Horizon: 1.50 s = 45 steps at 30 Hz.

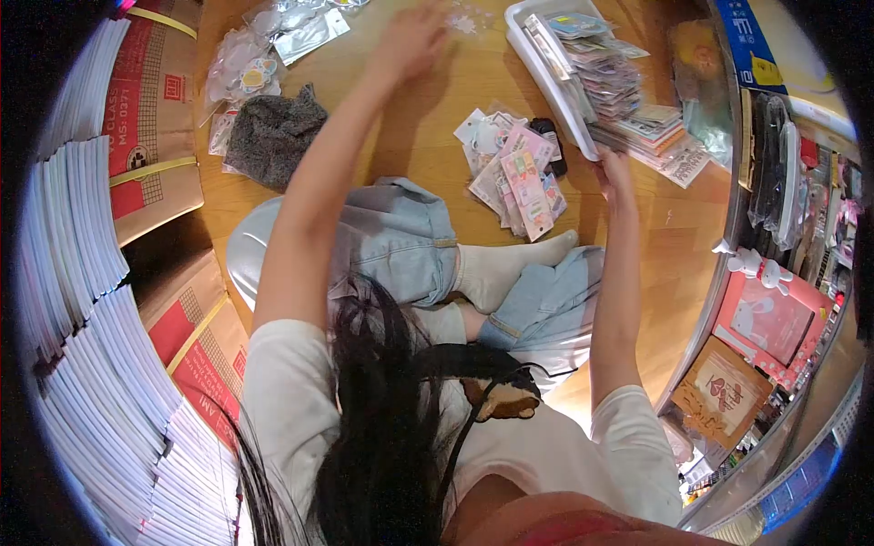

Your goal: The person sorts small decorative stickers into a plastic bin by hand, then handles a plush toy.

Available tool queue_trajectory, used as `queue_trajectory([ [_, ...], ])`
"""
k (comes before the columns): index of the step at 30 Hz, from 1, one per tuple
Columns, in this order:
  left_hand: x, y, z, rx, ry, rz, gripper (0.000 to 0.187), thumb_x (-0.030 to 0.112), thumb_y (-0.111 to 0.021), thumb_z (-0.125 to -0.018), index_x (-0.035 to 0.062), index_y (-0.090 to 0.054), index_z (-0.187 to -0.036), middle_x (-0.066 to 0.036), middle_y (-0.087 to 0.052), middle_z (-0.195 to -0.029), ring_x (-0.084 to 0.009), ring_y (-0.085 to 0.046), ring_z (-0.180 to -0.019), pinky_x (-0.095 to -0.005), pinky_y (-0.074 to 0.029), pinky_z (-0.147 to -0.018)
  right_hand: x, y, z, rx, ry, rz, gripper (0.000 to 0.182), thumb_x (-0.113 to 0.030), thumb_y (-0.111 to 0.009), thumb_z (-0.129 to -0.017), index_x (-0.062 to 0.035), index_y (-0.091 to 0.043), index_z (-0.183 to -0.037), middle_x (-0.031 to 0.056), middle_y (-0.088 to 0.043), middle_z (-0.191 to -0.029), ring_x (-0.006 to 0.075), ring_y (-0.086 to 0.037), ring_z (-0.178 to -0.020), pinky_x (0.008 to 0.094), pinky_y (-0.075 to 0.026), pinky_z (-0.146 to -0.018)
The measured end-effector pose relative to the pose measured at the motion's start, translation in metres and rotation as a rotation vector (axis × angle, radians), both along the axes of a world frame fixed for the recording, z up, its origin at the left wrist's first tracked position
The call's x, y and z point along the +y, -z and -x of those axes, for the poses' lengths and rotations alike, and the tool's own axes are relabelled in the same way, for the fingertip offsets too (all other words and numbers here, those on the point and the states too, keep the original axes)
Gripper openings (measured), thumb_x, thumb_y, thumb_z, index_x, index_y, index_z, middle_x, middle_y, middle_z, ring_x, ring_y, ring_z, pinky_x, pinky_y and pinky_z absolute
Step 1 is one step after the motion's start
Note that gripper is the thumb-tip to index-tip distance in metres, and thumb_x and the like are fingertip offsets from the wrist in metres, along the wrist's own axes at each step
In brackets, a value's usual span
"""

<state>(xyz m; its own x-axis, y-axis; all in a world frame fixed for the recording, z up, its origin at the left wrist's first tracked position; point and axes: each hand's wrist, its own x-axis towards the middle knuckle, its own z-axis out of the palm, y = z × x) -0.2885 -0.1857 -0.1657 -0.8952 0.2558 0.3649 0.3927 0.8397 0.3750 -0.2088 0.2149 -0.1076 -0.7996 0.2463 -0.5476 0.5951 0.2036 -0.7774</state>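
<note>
My right hand (615, 175) is closed on the near corner of a white plastic bin (583, 136). Packs of stickers (612, 80) fill the bin and lean out over its right side. My left hand (414, 41) reaches to the far end of the floor, its fingers blurred at the top edge of the view. Just right of it lie small clear plastic pieces (466, 18). Between my arms, near my foot, is a pile of sticker packs (523, 182) with a black item (549, 146) partly under it.
A dark grey cloth (276, 136) and sticker sheets (244, 75) lie on the left. Stacked books (82, 227) and red-brown cartons (157, 109) line that side. A crowded shelf (728, 209) with a pink frame (774, 314) borders the right. My crossed legs (401, 241) occupy the near floor.
</note>
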Motion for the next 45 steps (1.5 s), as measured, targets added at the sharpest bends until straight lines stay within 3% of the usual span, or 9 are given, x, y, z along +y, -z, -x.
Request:
queue_trajectory([
  [4, 0.031, 0.014, -0.004, -0.141, -0.083, 0.293, 0.05, 0.042, -0.037, -0.092, 0.0169, -0.038, -0.135, -0.005, -0.038, -0.14, -0.0257, -0.034, -0.129, -0.0527, -0.016, -0.108, 0.005, 0.007, 0.004, -0.001, -0.016, 0.028, 0.032, -0.004, -0.054, -0.083, 0.0029, -0.045, -0.113, 0.0141, -0.06, -0.103, 0.0209, -0.063, -0.079, 0.0286, -0.056, -0.063],
  [8, -0.023, 0.03, 0.003, -0.103, -0.788, 0.41, 0.06, 0.046, -0.036, -0.091, 0.0051, -0.036, -0.134, -0.018, -0.033, -0.14, -0.0305, -0.032, -0.13, -0.0539, -0.013, -0.107, -0.011, 0.0, -0.005, 0.048, 0.076, -0.023, 0.023, -0.006, -0.053, -0.084, 0.0043, -0.052, -0.105, 0.0143, -0.061, -0.099, 0.0207, -0.064, -0.077, 0.0256, -0.055, -0.061],
  [14, -0.037, 0.077, 0.072, 0.062, -0.238, -0.305, 0.053, 0.049, -0.048, -0.085, 0.0079, -0.054, -0.117, -0.028, -0.052, -0.117, -0.0323, -0.051, -0.112, -0.0397, -0.037, -0.096, 0.029, 0.021, 0.008, -0.071, -0.087, -0.033, 0.03, -0.016, -0.058, -0.081, -0.0001, -0.051, -0.104, 0.0066, -0.06, -0.078, 0.009, -0.05, -0.05, 0.0222, -0.035, -0.04],
  [17, 0.033, -0.064, 0.034, -0.38, -0.312, -0.769, 0.046, 0.037, -0.04, -0.092, -0.0042, -0.056, -0.107, -0.024, -0.063, -0.091, -0.0304, -0.063, -0.079, -0.0408, -0.048, -0.075, 0.038, 0.022, 0.03, -0.019, -0.155, 0.003, 0.043, -0.009, -0.057, -0.083, 0.0037, -0.036, -0.119, 0.0109, -0.061, -0.094, 0.0147, -0.062, -0.07, 0.0229, -0.046, -0.05],
  [22, 0.013, -0.027, 0.051, -0.529, -0.194, -0.735, 0.031, 0.025, -0.051, -0.089, -0.0024, -0.063, -0.095, -0.022, -0.063, -0.077, -0.0244, -0.062, -0.07, -0.0432, -0.049, -0.067, -0.003, -0.02, 0.068, -0.179, -0.378, -0.136, 0.049, -0.014, -0.058, -0.084, 0.0064, -0.035, -0.122, 0.0142, -0.054, -0.113, 0.0167, -0.057, -0.099, 0.0284, -0.05, -0.082],
  [28, -0.055, -0.061, -0.003, -0.942, -0.15, -0.811, 0.048, 0.034, -0.047, -0.093, -0.0031, -0.047, -0.123, -0.022, -0.054, -0.114, -0.0248, -0.057, -0.103, -0.04, -0.048, -0.088, -0.043, 0.001, 0.125, -0.141, -0.56, -0.162, 0.056, -0.016, -0.057, -0.085, 0.0029, -0.031, -0.131, 0.0123, -0.053, -0.12, 0.019, -0.055, -0.105, 0.0323, -0.046, -0.091],
  [37, -0.001, -0.09, -0.197, -1.016, -0.534, -1.423, 0.044, 0.033, -0.036, -0.094, -0.0057, -0.051, -0.11, -0.017, -0.06, -0.1, -0.0211, -0.063, -0.086, -0.0288, -0.053, -0.077, -0.18, -0.016, 0.146, 0.254, -0.625, -0.145, 0.035, -0.028, -0.051, -0.09, -0.0074, -0.053, -0.118, 0.0075, -0.062, -0.102, 0.0166, -0.059, -0.09, 0.0324, -0.047, -0.078],
  [40, 0.037, -0.094, -0.234, -1.164, -0.498, -1.731, 0.043, 0.027, -0.033, -0.095, -0.0107, -0.046, -0.113, -0.022, -0.056, -0.109, -0.0268, -0.059, -0.1, -0.0315, -0.053, -0.083, -0.202, 0.022, 0.161, 0.303, -0.736, 0.199, 0.055, -0.044, -0.046, -0.089, -0.0121, -0.042, -0.133, 0.018, -0.038, -0.138, 0.0241, -0.029, -0.132, 0.0345, -0.023, -0.107],
  [45, 0.062, -0.102, -0.268, -1.25, -0.474, -2.149, 0.05, 0.028, -0.025, -0.099, -0.0145, -0.028, -0.125, -0.029, -0.043, -0.124, -0.0337, -0.05, -0.114, -0.0347, -0.048, -0.095, -0.206, -0.007, 0.115, 0.499, -0.695, -0.007, 0.044, -0.029, -0.051, -0.088, -0.0076, -0.049, -0.126, 0.0186, -0.056, -0.116, 0.025, -0.052, -0.108, 0.0347, -0.04, -0.091],
])
